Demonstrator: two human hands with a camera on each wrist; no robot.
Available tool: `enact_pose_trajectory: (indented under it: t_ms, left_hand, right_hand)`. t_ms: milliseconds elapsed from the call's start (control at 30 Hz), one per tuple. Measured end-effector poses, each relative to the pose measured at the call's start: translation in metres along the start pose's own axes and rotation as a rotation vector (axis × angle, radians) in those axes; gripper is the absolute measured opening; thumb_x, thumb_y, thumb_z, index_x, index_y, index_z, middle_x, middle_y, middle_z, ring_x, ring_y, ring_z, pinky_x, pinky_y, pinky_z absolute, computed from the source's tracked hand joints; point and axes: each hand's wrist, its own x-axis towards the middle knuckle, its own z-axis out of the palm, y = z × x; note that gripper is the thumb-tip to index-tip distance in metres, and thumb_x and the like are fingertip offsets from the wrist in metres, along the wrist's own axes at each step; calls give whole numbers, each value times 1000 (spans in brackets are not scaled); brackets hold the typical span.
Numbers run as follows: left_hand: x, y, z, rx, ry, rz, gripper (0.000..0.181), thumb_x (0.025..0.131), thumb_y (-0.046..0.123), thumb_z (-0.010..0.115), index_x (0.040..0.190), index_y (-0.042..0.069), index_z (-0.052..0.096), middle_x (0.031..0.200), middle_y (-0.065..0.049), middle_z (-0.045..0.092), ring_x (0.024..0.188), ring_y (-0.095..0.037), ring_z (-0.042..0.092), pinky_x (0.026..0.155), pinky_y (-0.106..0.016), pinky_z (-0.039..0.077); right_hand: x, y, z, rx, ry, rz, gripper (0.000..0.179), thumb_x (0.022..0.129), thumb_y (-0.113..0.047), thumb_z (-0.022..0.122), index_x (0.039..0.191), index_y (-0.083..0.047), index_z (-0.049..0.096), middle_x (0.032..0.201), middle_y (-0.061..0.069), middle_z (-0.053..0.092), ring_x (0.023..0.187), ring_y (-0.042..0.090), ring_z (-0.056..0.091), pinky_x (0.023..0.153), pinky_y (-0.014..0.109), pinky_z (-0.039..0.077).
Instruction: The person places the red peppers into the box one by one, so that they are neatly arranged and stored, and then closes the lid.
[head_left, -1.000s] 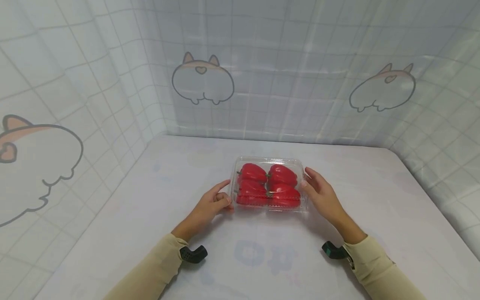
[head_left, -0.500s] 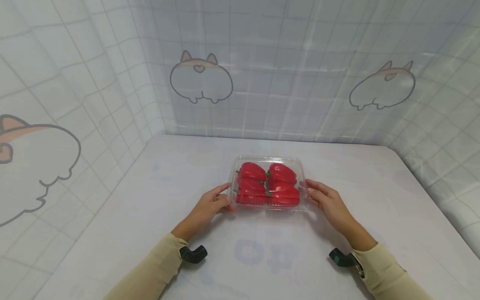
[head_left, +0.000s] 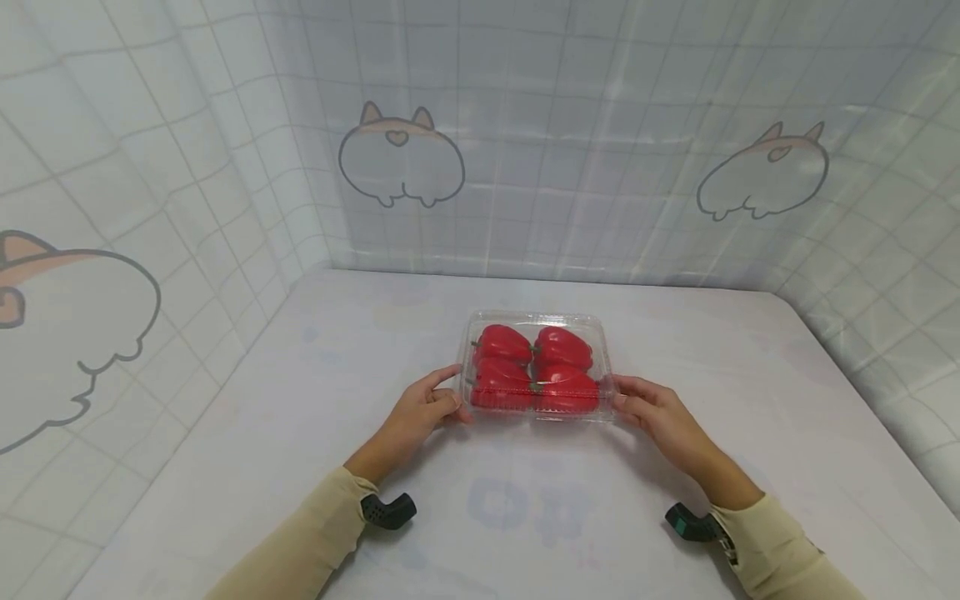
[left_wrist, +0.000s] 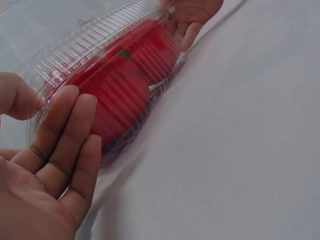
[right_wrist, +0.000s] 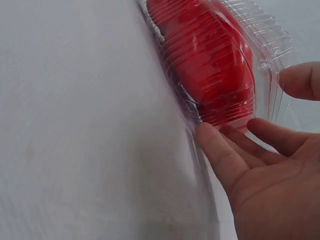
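A clear plastic clamshell box point(head_left: 573, 417) rests on the white surface, with several red bell peppers point(head_left: 504, 382) under its lid. My left hand point(head_left: 416, 412) holds the box at its near left side; in the left wrist view the thumb touches the rim and the fingers point(left_wrist: 80, 117) lie along the ribbed wall. At the opposite side, my right hand point(head_left: 667, 421) holds the near right corner. The right wrist view has the thumb point(right_wrist: 302, 81) on the rim and the other fingertips low against the wall. The peppers' undersides are hidden.
White cloth covers the table point(head_left: 360, 325). A pale grid-patterned curtain point(head_left: 525, 167) with animal drawings encloses the back and both sides. A dark device point(head_left: 388, 510) sits on each wrist, below the beige sleeves point(head_left: 300, 542).
My right hand has slid nearer me along the box's right side and taken the near corner, its fingers closer together. The left hand and the box have hardly moved.
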Motion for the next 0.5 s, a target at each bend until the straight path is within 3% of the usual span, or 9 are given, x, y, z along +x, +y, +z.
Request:
enact_pose_trajectory:
  t_ms: [233, 500]
  left_hand:
    - [-1, 0, 2, -14, 0, 0, 58, 100, 6, 52, 154, 3, 31, 91, -12, 71, 92, -25, 70, 94, -37, 54]
    - [1, -2, 0, 15, 6, 18, 57, 101, 7, 52, 154, 3, 32, 91, -12, 70, 91, -25, 70, 93, -34, 55]
  right_hand:
    - [3, 6, -3, 58, -64, -9, 52, 103, -22, 54, 147, 4, 41, 124, 26, 56, 100, 33, 69, 88, 33, 57]
    - [5, 9, -1, 87, -68, -10, 53, 101, -17, 52, 148, 3, 38, 109, 20, 68, 88, 29, 71, 86, 32, 57]
